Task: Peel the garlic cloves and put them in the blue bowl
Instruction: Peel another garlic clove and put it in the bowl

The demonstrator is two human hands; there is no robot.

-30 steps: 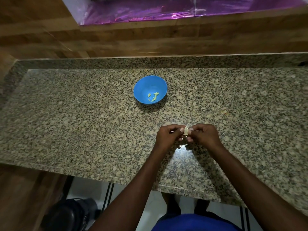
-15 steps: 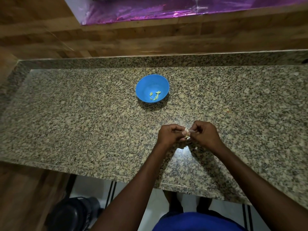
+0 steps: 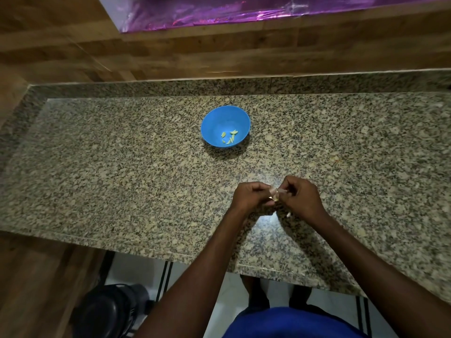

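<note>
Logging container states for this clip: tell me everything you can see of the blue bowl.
The blue bowl is small, round and plain, smooth like plastic, standing upright on the speckled granite counter, beyond the hands and slightly to their left. Inside, toward its near right side, lie a few small pale yellow-green garlic pieces; the rest of the interior is bare. Neither hand touches it. It casts a soft shadow on its near side.

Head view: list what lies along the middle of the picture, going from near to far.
Blue clothing → garlic clove pinched between left hand and right hand → blue bowl holding peeled cloves → granite upstand → wooden wall → purple foil.
</note>
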